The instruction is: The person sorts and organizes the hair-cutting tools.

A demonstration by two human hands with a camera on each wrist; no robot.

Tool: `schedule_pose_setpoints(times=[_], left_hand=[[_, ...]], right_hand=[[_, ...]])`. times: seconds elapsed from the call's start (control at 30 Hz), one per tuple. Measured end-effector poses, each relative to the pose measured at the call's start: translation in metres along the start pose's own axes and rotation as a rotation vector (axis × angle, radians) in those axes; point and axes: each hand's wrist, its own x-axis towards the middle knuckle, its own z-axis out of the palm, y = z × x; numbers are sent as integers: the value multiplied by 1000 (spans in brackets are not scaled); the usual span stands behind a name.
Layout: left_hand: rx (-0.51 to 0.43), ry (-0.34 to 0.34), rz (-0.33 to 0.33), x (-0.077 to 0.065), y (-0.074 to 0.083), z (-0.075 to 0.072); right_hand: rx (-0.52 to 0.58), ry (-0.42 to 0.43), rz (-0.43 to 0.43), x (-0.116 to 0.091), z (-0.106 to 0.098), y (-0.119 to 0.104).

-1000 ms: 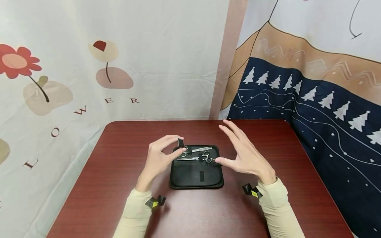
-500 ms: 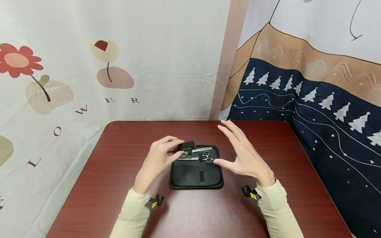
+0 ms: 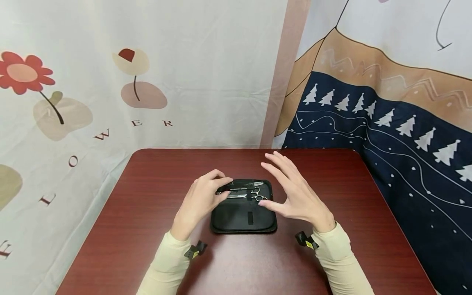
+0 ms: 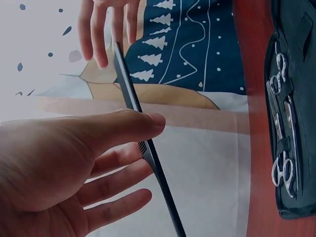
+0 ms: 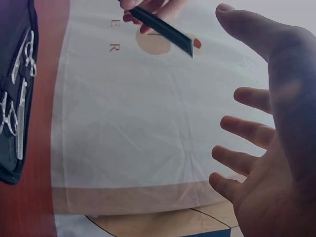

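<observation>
My left hand (image 3: 199, 200) pinches a black comb (image 4: 129, 91) between thumb and fingers, above the far left part of an unfolded black case (image 3: 236, 221). In the left wrist view a few fine teeth show beside the fingers, and a narrow end runs down past them. From the head, the comb overlaps the upper pair of scissors (image 3: 259, 183), leaving part of its blade in sight. A second pair of scissors (image 3: 237, 196) lies below it, under a strap. My right hand (image 3: 298, 198) holds nothing, fingers spread, its thumb over the case's right side.
The case lies on a reddish-brown table (image 3: 147, 229). A pale cloth (image 3: 206, 73) with flower prints hangs behind, and a navy cloth (image 3: 413, 192) with white trees hangs at the right. A small black strap (image 3: 250, 218) sits on the case's near half.
The comb has turned from end-on to lying lengthwise across the case's far edge as seen from the head. Both hands have shifted slightly inward, the right one moving left.
</observation>
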Motion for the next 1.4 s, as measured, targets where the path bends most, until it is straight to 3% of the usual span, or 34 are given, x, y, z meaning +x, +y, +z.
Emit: schedule_pose_setpoints(times=[0.43,0.73,1.03,1.4], left_hand=[[41,-91,19,5,11,5],[39,-117,13,5,16,4],[26,-141,-5,6,16,4],[14,-181,-28,6,19,3]], right_hand=[[-51,12,-165,6,23,1],[-81,44,-257,8,33,0],[-97,67,-299,9,38,0],[-85,48,-274,7,40,-1]])
